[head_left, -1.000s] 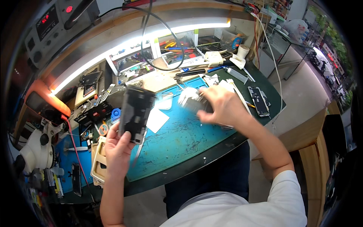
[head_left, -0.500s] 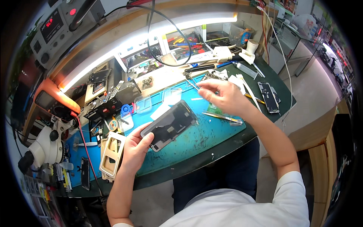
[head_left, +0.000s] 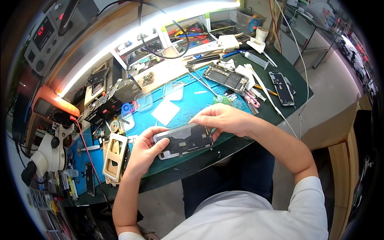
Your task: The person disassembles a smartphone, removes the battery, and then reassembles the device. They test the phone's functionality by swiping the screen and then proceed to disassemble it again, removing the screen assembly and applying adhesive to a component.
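Observation:
A dark phone screen assembly (head_left: 185, 141), its back side up, is held tilted above the front of the blue mat (head_left: 160, 165). My left hand (head_left: 146, 151) grips its left end, thumb lying over the back and fingers behind. At the other end my right hand (head_left: 229, 120) pinches the screen's upper right edge, though its fingertips are partly hidden. Beyond the hands lies an opened phone body (head_left: 226, 77) with its insides showing. Metal tweezers (head_left: 205, 81) rest on the mat beside it. A white square card (head_left: 165, 112) lies just past the screen.
Clear plastic boxes (head_left: 173, 91) stand at the mat's back. To the left are a gold phone fixture (head_left: 115, 157), an orange multimeter (head_left: 56, 107) and a white microscope (head_left: 50, 150). Another phone part (head_left: 282, 89) and a syringe (head_left: 255, 60) lie at the right.
My right hand has come away from beside the tweezers, toward me and left to the screen's right end. The screen has turned closer to level. The view has shifted slightly.

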Demonstrator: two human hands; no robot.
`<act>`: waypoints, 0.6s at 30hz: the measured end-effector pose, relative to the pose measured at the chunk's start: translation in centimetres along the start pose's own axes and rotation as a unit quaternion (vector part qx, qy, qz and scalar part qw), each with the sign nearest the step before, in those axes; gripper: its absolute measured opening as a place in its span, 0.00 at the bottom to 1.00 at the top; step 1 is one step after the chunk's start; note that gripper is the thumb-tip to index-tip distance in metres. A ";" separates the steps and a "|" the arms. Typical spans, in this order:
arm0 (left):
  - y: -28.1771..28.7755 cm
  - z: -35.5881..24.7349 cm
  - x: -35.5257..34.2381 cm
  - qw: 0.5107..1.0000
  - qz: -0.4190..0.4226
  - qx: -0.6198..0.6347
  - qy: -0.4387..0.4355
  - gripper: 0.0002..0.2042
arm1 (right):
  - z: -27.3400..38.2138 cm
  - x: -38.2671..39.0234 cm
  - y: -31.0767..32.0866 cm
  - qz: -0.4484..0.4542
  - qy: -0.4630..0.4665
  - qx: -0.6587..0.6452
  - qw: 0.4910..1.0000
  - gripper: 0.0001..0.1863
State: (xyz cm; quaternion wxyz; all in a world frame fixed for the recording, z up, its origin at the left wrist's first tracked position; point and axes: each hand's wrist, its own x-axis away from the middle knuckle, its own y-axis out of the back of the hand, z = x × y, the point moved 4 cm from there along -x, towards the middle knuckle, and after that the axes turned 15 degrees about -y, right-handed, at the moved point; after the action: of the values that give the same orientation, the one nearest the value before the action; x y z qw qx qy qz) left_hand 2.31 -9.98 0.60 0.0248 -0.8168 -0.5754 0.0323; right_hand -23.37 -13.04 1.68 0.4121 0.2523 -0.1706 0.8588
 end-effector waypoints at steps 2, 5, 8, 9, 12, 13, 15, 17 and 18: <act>-0.5 -0.1 -0.1 1.000 -0.004 -0.028 -0.006 0.13 | -0.4 0.2 0.1 0.007 0.004 0.007 1.000 0.21; -0.8 -0.1 0.0 0.997 0.004 -0.077 -0.016 0.12 | -0.7 0.4 0.2 0.015 0.005 0.023 1.000 0.21; -1.4 -0.4 0.0 0.997 -0.005 -0.074 -0.005 0.12 | -1.1 0.3 0.5 0.017 0.004 0.017 1.000 0.20; -1.6 -0.4 0.0 0.997 -0.008 -0.079 -0.007 0.13 | -1.3 0.3 0.6 0.016 0.003 0.012 1.000 0.20; -2.0 -0.7 0.0 0.997 -0.019 -0.072 -0.005 0.12 | -1.5 0.3 0.7 0.013 0.005 0.004 1.000 0.20; -2.1 -0.8 0.1 0.996 -0.016 -0.082 -0.018 0.13 | -1.6 0.4 0.7 0.012 0.007 0.002 1.000 0.20; -2.5 -1.3 -0.1 0.997 -0.039 -0.060 -0.029 0.14 | -1.5 0.7 0.5 0.025 0.025 0.006 0.999 0.20; -2.2 -1.2 -0.1 0.997 -0.058 -0.026 -0.037 0.19 | -1.5 0.9 0.5 0.021 0.039 -0.019 0.999 0.20; -2.2 -1.2 0.0 0.995 -0.086 0.034 -0.049 0.20 | -1.7 0.9 0.4 0.009 0.043 -0.047 0.998 0.19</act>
State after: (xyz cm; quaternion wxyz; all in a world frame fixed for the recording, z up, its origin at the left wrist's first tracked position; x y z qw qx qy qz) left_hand 0.39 -9.24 2.00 0.0268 -0.7604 -0.6428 0.0893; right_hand -24.70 -11.89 0.79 0.4223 0.1938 -0.1952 0.8637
